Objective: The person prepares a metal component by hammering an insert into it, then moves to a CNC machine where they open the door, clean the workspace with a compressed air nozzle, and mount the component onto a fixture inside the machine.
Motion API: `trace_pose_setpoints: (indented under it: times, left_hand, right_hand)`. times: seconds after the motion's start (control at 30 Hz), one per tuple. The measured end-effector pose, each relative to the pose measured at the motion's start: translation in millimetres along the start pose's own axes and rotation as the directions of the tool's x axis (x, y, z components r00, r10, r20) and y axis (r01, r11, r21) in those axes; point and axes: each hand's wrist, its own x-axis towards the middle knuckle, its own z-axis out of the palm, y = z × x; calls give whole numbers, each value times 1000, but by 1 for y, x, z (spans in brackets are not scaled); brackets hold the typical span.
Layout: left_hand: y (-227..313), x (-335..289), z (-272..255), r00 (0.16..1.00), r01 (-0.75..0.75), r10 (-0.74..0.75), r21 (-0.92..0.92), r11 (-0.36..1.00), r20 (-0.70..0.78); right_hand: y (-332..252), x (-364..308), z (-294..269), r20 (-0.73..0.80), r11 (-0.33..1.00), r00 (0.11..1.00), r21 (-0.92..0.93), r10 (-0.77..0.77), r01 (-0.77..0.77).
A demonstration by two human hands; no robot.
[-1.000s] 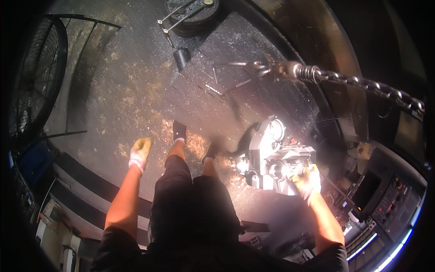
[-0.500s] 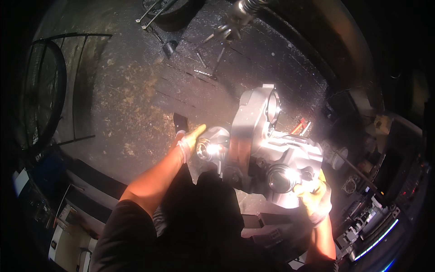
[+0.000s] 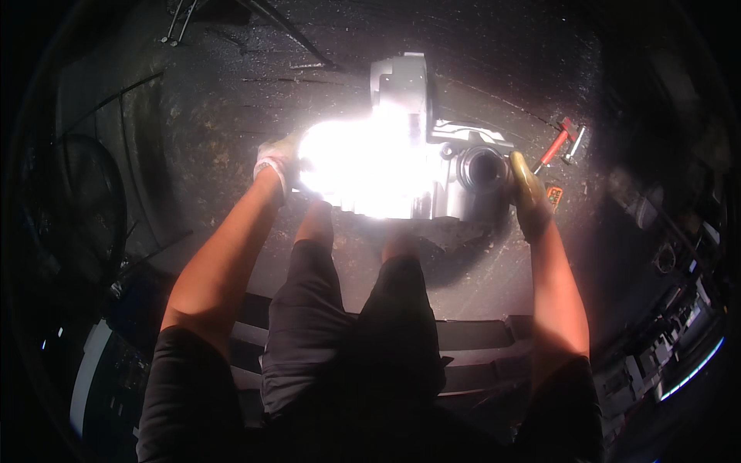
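Note:
A large silvery metal casting, like a gear housing [image 3: 455, 189], is held out in front of me between both hands. Strong glare washes out its left half; on its right a round dark bore shows, and a block-like part rises from its far side. My gloved left hand [image 3: 279, 158] grips the left end, its fingertips lost in the glare. At the right end my right hand [image 3: 529, 197], in a yellowish glove, is closed on the edge beside the bore, with some fingers hidden behind the metal.
A red-handled tool [image 3: 557, 145] lies on the dark floor beyond my right hand, near a small orange object [image 3: 554, 197]. A dark hoop-shaped frame [image 3: 96, 193] stands at the left. Machine parts [image 3: 656, 363] line the lower right. Metal rods [image 3: 179, 21] lie far left.
The housing has turned and swung farther out, levelling between my hands. Both arms have stretched forward, my right hand moving up and away. The view has shifted too, and glare now covers the left half.

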Motion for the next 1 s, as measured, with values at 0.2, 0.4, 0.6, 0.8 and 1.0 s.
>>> trace_pose_setpoints:
  times: [0.2, 0.4, 0.6, 0.8, 1.0]
  left_hand:
    - [30, 18, 26, 928, -29, -204, -606, 795, -312]
    - [31, 45, 39, 898, -243, 35, -428, 871, -438]
    - [1, 83, 43, 891, -323, 115, -436, 840, -439]
    - [-9, 96, 43, 893, -335, 150, -405, 851, -425]
    - [-14, 109, 46, 839, -412, 207, -340, 845, -504]
  right_hand:
    - [99, 63, 12, -140, 937, 927, -84, -348, 339]
    - [110, 84, 31, -74, 882, 997, 471, 31, 8]
    - [108, 90, 44, -134, 954, 991, 299, 24, 18]
    - [127, 85, 50, -271, 1000, 962, 21, 22, -17]
    - [122, 87, 73, -428, 973, 904, 216, 23, 77]
